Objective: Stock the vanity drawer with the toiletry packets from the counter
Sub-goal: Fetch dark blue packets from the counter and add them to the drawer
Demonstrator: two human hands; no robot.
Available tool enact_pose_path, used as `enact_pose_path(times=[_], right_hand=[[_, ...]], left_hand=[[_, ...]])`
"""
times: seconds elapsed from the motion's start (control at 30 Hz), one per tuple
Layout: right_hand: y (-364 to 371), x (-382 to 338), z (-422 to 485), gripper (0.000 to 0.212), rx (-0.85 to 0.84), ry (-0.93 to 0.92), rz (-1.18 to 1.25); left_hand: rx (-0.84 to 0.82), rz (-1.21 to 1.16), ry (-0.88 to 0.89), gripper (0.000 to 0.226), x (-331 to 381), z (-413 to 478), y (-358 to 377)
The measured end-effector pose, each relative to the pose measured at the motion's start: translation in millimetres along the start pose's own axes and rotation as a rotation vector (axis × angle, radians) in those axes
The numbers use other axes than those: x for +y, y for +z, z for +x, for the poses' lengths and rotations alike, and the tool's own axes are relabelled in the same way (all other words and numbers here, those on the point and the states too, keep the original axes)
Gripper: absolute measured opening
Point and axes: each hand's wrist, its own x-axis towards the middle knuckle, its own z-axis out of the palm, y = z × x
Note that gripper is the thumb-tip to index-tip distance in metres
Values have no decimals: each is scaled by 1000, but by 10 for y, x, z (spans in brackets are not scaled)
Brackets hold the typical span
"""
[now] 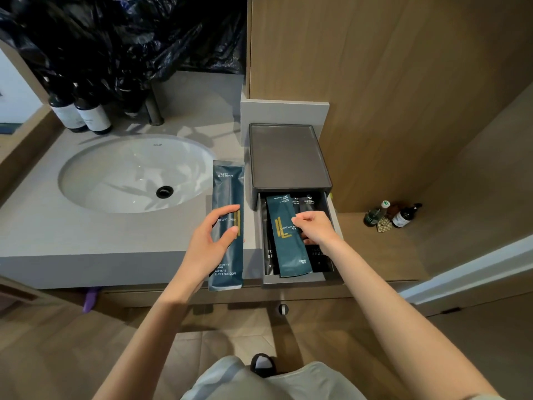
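A long teal dental-kit packet [227,192] lies on the grey counter [86,241] right of the sink, its near end over the counter's front edge. My left hand [213,241] rests on it, thumb and fingers clasping its sides. A small dark drawer box [288,157] stands on the counter's right end with its drawer [294,280] pulled out. Inside, a shorter teal packet [285,243] lies on top of black packets [315,255]. My right hand [313,226] pinches that teal packet's right edge.
A white oval sink [135,171] fills the counter's left. Two dark bottles [83,114] and a faucet [154,111] stand behind it, under a black plastic bag [129,39]. A wooden wall panel rises at right; small bottles [392,215] sit on the floor.
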Motion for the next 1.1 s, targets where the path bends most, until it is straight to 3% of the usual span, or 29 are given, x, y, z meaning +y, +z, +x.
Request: enact_pose_path(times=[0.23,0.43,0.57,0.67,0.77,0.87,0.93,1.1], right_hand=[[311,53,115,24,56,-33,-39],[247,129,76,42,169,-296,-281],[77,158,16,64,-52,-490,-516],[6,202,-35,77,-230,-500,-715],[39,229,-57,81,-262,-492,-810],[43,185,-82,79,-248,-496,-853],[17,130,-131,74,-194,-515,-879],[-89,-125,-438,43,195,-764,-639]], left_hand=[[-2,-16,-30,38,-44,-114,-38],[-9,-18,-50,38,-31,-108,-39],[-14,-43,-61,40,-35,-78,-28],[-22,-97,-53,49,-71,-44,-9],[-59,-173,-106,68,-94,-12,7],[-62,-199,-167,72,-101,61,19],[-86,-96,-181,64,-98,136,1],[-173,547,10,38,-23,321,-126]])
